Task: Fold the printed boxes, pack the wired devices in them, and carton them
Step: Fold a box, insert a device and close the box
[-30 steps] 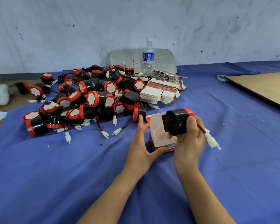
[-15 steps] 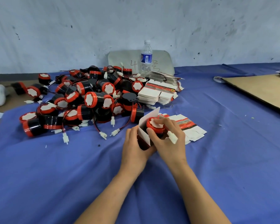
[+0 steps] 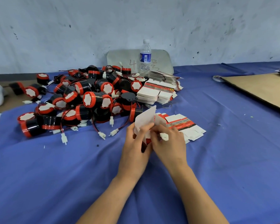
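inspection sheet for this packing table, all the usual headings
surface: blue cloth over the table, small white scraps on it
job's things: printed box upright, flap open; heap of black-and-red devices behind-left; stacks of flat boxes beyond, more beside the hands
clutter: water bottle, tape roll, cardboard sheet at right
hands: left hand grips the box; right hand curled at its mouth, grip hidden; white connector over its fingers
cables: plug-ended leads trail from the heap onto the cloth
surroundings: scuffed wall, grey panel leaning on it
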Tool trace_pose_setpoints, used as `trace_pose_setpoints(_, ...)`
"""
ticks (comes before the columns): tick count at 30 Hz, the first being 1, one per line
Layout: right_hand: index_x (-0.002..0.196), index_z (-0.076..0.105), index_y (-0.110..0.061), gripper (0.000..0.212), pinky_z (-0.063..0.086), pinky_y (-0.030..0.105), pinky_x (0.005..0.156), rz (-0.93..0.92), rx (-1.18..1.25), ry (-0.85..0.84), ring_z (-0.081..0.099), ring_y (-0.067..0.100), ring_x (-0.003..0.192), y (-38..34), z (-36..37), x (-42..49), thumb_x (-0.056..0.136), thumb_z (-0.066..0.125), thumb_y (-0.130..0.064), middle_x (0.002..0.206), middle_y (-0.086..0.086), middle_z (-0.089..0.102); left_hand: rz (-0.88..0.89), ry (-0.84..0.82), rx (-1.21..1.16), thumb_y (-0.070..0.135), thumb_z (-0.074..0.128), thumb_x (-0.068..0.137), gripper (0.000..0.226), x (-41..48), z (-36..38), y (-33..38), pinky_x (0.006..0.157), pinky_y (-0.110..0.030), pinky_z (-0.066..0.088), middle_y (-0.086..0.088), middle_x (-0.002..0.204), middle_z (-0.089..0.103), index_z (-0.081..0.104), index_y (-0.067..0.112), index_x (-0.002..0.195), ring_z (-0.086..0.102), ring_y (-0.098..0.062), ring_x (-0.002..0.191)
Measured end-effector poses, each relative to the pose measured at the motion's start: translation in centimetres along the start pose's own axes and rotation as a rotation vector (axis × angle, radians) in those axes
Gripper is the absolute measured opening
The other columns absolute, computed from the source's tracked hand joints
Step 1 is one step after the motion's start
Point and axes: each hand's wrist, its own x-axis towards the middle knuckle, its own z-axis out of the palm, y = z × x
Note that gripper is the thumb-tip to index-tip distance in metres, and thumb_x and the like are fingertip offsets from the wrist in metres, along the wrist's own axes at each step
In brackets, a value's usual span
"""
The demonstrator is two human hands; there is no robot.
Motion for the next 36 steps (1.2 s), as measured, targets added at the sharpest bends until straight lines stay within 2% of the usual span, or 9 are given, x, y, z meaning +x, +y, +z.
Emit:
trace_pose_setpoints(3, 0.092, 0.07, -0.02, 0.02, 0.037, 0.037, 0.081, -0.005, -0.093, -0.07, 0.054, 0.026, 0.09, 0.1, 0.0, 0.1, 0.091, 0.05, -0.019, 0.093, -0.002, 0.071, 0.002, 0.04, 0.134, 0.01, 0.068, 0.087, 0.042, -0.1, -0.1, 0.4, 0.088, -0.017, 0.048, 0.004, 0.151, 0.032, 0.061, 0.029, 0.124, 0.051, -0.017, 0.125)
trace_pose_setpoints(6, 0.089, 0.071, -0.017, 0.02, 0.038, 0.036, 0.078, -0.042, -0.043, -0.1, 0.055, 0.028, 0.088, 0.0, -0.1, 0.0, 0.09, 0.051, -0.018, 0.091, 0.0, 0.07, 0.016, 0.08, 0.226, 0.003, 0.059, 0.092, 0.046, -0.2, -0.3, 0.9, 0.079, -0.037, 0.058, -0.002, 0.162, 0.013, 0.061, 0.031, 0.128, 0.052, -0.026, 0.126)
trace_pose_setpoints(12, 0.108, 0.069, -0.024, 0.047, 0.044, 0.037, 0.085, -0.047, 0.169, -0.101, 0.056, 0.019, 0.094, -0.4, -0.3, -0.5, 0.084, 0.031, -0.038, 0.102, -0.005, 0.071, -0.174, -0.055, 0.349, 0.029, 0.047, 0.099, 0.033, -0.5, -0.2, 0.9, 0.073, -0.035, 0.053, 0.005, 0.159, -0.022, 0.052, 0.035, 0.131, 0.053, -0.033, 0.123)
trace_pose_setpoints(15, 0.102, 0.061, -0.02, 0.031, 0.048, 0.033, 0.068, 0.012, 0.322, 0.111, 0.059, 0.018, 0.074, -0.4, -0.5, -0.3, 0.087, 0.038, -0.034, 0.077, -0.005, 0.065, -0.221, -0.093, 0.321, 0.033, 0.051, 0.097, 0.031, -0.4, 0.0, 0.9, 0.082, -0.036, 0.051, -0.004, 0.163, -0.01, 0.05, 0.034, 0.128, 0.052, -0.032, 0.125)
trace_pose_setpoints(17, 0.086, 0.054, -0.028, 0.003, 0.045, 0.018, 0.059, 0.046, 0.398, 0.349, 0.058, 0.011, 0.061, -0.4, -0.7, 0.0, 0.089, 0.053, -0.028, 0.064, -0.017, 0.059, -0.251, -0.096, 0.306, 0.028, 0.052, 0.098, 0.032, -0.3, 0.2, 0.8, 0.088, -0.036, 0.05, -0.007, 0.163, -0.004, 0.051, 0.033, 0.129, 0.05, -0.032, 0.127)
trace_pose_setpoints(20, 0.079, 0.05, -0.045, 0.029, 0.048, 0.019, 0.057, 0.071, 0.521, 0.503, 0.061, 0.007, 0.056, -0.2, -1.1, 0.2, 0.087, 0.068, -0.023, 0.061, -0.014, 0.062, -0.249, -0.062, 0.281, 0.025, 0.054, 0.097, 0.03, -0.1, 0.1, 0.8, 0.09, -0.036, 0.05, -0.008, 0.163, 0.001, 0.054, 0.031, 0.126, 0.051, -0.031, 0.126)
trace_pose_setpoints(23, 0.086, 0.056, -0.047, 0.022, 0.052, 0.032, 0.059, 0.019, 0.562, 0.451, 0.063, 0.015, 0.06, -0.1, -0.8, 0.0, 0.09, 0.063, -0.026, 0.066, -0.01, 0.065, -0.219, -0.035, 0.253, 0.022, 0.057, 0.094, 0.027, -0.1, 0.0, 0.7, 0.087, -0.035, 0.051, -0.008, 0.163, 0.006, 0.057, 0.029, 0.12, 0.054, -0.028, 0.123)
trace_pose_setpoints(27, 0.102, 0.065, -0.021, 0.013, 0.046, 0.019, 0.059, -0.103, 0.438, 0.342, 0.061, 0.012, 0.065, 0.5, 0.1, 0.1, 0.092, 0.057, -0.025, 0.073, -0.007, 0.066, -0.219, -0.049, 0.239, 0.022, 0.058, 0.093, 0.025, -0.1, -0.1, 0.5, 0.086, -0.035, 0.051, -0.005, 0.163, 0.004, 0.057, 0.03, 0.117, 0.056, -0.028, 0.119)
trace_pose_setpoints(36, 0.087, 0.063, -0.006, 0.016, 0.043, 0.037, 0.059, -0.108, 0.065, 0.122, 0.06, 0.032, 0.066, 1.0, 0.7, 0.5, 0.094, 0.06, -0.02, 0.072, 0.009, 0.068, -0.224, -0.056, 0.245, 0.021, 0.058, 0.094, 0.021, -0.1, -0.1, 0.5, 0.082, -0.036, 0.051, -0.006, 0.163, 0.003, 0.056, 0.025, 0.114, 0.058, -0.032, 0.115)
